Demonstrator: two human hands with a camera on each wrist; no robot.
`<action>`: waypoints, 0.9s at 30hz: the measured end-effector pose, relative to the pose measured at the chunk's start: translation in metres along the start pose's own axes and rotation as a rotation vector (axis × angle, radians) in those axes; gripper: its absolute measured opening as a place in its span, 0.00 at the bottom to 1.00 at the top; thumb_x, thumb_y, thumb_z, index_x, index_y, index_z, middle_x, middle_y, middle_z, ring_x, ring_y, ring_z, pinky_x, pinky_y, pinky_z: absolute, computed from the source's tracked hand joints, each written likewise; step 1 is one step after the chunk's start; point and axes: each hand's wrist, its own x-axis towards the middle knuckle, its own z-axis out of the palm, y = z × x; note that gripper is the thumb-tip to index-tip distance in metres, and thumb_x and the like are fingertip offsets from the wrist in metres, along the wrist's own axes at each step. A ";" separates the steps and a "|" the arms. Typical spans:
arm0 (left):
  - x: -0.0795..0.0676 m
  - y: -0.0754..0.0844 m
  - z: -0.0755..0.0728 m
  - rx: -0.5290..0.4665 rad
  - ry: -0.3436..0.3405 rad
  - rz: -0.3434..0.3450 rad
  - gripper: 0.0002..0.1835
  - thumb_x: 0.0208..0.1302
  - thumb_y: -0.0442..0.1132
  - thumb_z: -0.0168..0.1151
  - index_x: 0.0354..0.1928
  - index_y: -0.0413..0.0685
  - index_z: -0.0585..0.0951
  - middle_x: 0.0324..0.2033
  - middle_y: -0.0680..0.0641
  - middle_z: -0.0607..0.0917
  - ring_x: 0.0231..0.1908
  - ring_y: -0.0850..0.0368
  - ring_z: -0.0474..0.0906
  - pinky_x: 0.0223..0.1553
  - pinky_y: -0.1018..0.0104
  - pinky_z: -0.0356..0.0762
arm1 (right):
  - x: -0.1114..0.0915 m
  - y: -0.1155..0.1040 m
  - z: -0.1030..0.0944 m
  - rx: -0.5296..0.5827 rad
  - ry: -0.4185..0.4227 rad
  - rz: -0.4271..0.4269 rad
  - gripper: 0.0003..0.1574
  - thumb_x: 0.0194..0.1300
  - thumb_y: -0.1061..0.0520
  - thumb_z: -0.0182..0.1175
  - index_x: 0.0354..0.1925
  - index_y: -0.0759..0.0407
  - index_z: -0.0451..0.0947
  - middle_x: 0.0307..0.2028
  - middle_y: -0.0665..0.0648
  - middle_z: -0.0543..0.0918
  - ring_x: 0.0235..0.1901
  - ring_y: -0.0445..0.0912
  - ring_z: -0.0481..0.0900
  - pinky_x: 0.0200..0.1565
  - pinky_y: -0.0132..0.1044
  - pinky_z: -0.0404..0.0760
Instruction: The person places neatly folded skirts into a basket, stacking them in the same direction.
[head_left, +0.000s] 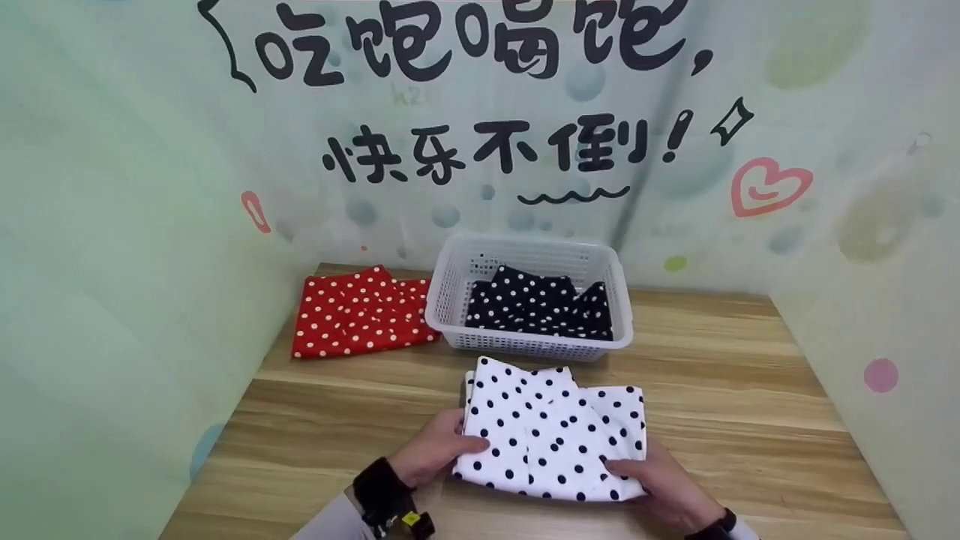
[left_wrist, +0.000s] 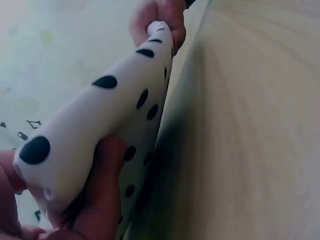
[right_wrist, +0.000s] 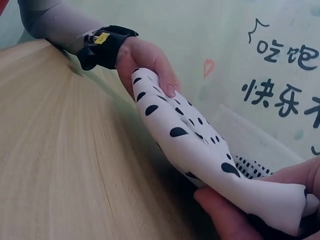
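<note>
A folded white cloth with black dots (head_left: 555, 435) is held in front of the basket by both hands. My left hand (head_left: 435, 450) grips its left edge, thumb on top and fingers underneath. At the lower right corner, my right hand (head_left: 664, 480) pinches it the same way, with the thumb over the upper face. In the right wrist view the cloth (right_wrist: 185, 135) is raised off the tabletop, its folded edge bulging between the hands. The left wrist view shows fingers (left_wrist: 107, 185) pressed against its underside.
Behind the white cloth stands a white plastic basket (head_left: 525, 345) holding a folded black cloth with white dots (head_left: 525, 304). A folded red cloth with white dots (head_left: 360, 311) lies left of the basket. Printed fabric walls (head_left: 112, 262) enclose the wooden table (head_left: 735, 390) on three sides.
</note>
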 end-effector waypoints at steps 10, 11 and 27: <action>-0.010 0.028 -0.013 0.059 -0.188 0.116 0.28 0.70 0.29 0.64 0.68 0.24 0.71 0.59 0.28 0.85 0.50 0.56 0.89 0.54 0.62 0.88 | -0.016 -0.026 0.009 -0.046 -0.055 -0.070 0.37 0.70 0.69 0.60 0.72 0.75 0.58 0.51 0.53 0.89 0.50 0.46 0.89 0.54 0.39 0.89; -0.011 0.030 -0.014 0.068 -0.191 0.119 0.28 0.70 0.30 0.64 0.68 0.24 0.71 0.59 0.28 0.85 0.49 0.57 0.90 0.54 0.62 0.88 | -0.018 -0.029 0.009 -0.047 -0.061 -0.078 0.36 0.70 0.69 0.59 0.71 0.75 0.59 0.51 0.53 0.89 0.51 0.46 0.89 0.54 0.39 0.89; -0.019 0.075 -0.002 -0.160 -0.088 0.103 0.35 0.67 0.30 0.65 0.72 0.25 0.66 0.55 0.40 0.90 0.47 0.55 0.92 0.51 0.61 0.90 | -0.026 -0.088 0.009 -0.040 -0.192 -0.263 0.25 0.73 0.71 0.54 0.65 0.61 0.72 0.54 0.55 0.90 0.52 0.47 0.90 0.55 0.40 0.89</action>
